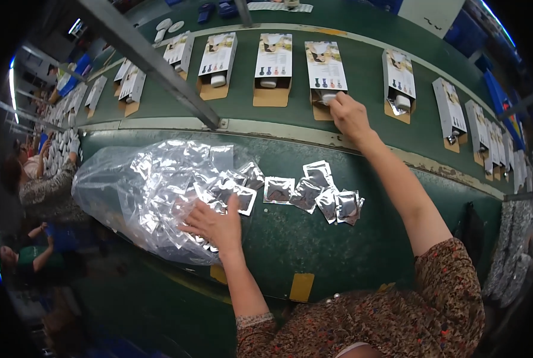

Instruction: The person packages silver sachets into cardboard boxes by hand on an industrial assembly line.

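My left hand (215,227) lies with fingers spread on a heap of silver foil sachets (174,173), which spill from a clear plastic bag (102,179). My right hand (351,119) reaches to the open lower end of a printed white carton (326,68). Its fingers are closed together at the opening, beside a white rounded item (328,96) and something silvery; what they pinch is hidden. Between the hands, several loose foil sachets (279,190) lie overlapped on the green table (266,250).
A row of similar cartons (273,56), flaps open, stands on the green conveyor (362,77) beyond a worn metal rail (266,130). A grey metal post (153,59) slants across the upper left. Other people (39,173) are at the far left.
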A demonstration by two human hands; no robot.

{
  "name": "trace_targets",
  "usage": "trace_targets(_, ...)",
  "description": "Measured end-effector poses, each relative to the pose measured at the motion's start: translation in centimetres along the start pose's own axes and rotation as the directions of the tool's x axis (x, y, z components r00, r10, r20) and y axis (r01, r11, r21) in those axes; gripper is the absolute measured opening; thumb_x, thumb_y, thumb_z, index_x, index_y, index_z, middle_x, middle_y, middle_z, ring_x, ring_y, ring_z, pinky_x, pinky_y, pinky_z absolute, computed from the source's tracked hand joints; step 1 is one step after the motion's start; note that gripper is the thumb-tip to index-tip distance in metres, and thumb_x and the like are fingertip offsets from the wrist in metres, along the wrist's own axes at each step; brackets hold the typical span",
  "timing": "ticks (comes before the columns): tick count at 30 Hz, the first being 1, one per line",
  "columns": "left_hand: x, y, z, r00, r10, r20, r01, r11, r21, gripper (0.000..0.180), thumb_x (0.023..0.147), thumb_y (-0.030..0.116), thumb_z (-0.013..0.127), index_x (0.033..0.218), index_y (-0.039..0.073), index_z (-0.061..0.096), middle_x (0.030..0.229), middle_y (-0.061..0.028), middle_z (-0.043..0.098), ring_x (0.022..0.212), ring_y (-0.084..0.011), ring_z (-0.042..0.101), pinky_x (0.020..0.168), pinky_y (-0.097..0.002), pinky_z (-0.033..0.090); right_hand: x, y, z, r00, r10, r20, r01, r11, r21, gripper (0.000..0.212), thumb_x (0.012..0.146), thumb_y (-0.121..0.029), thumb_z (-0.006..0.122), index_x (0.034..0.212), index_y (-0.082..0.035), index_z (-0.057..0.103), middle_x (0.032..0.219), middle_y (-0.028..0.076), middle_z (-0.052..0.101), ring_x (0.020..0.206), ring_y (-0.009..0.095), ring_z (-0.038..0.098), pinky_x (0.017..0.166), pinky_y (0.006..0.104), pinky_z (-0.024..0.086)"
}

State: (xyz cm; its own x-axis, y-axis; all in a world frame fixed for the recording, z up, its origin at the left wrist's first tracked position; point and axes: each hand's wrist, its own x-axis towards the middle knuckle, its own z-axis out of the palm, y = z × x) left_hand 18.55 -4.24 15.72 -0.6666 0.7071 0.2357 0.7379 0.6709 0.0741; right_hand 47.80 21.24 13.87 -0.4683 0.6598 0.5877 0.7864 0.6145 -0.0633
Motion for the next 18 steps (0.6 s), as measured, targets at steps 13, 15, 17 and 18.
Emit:
trace_targets(13,4.6,-1.4,3.0,0.993,0.07,0.09,-0.056,0.988,-0.146,0.096,0.082,0.068,0.057,0.146,0.001,0.033,0.153,-0.0273,0.024,0.141,-0.0492,0.017,0.112,-0.0654,0.006,-3.1,-2.7,-1.0,0.989,0.097,-0.116,-0.097,0.995,0.006,0.006,0.079,-0.009,0.064,0.079,-0.008,0.058,0.083,0.006,0.057,0.078,0.023,0.063,0.061,0.0356,0.052)
trace_targets(15,4.4,-0.2,2.6,0.985,0.095,0.143,-0.07,0.984,-0.167,0.095,0.083,0.067,0.057,0.147,0.001,0.033,0.154,-0.0277,0.023,0.142,-0.0508,0.012,0.113,-0.0644,0.006,-2.6,-1.2,0.8,0.995,0.101,0.02,-0.098,0.988,-0.121,0.004,0.08,-0.01,0.062,0.079,-0.007,0.059,0.083,0.007,0.057,0.078,0.024,0.064,0.063,0.0369,0.052)
trace_targets(17,4.4,0.9,2.3,0.974,0.143,0.175,-0.104,0.971,-0.216,0.095,0.084,0.067,0.056,0.147,0.001,0.031,0.154,-0.0285,0.021,0.143,-0.051,0.011,0.113,-0.0644,0.007,-1.3,-0.5,1.7,0.972,0.217,0.094,-0.193,0.957,-0.216,0.007,0.082,-0.011,0.059,0.082,-0.005,0.062,0.087,0.012,0.06,0.081,0.028,0.066,0.067,0.0401,0.053)
trace_targets(18,5.2,0.8,2.5,0.978,0.168,0.123,-0.14,0.968,-0.207,0.095,0.085,0.067,0.055,0.148,0.001,0.029,0.153,-0.029,0.022,0.143,-0.0505,0.01,0.112,-0.0651,0.008,0.6,-1.2,2.4,0.963,0.261,0.069,-0.241,0.946,-0.217,0.009,0.083,-0.012,0.058,0.082,-0.005,0.062,0.087,0.013,0.061,0.081,0.029,0.066,0.068,0.0416,0.053)
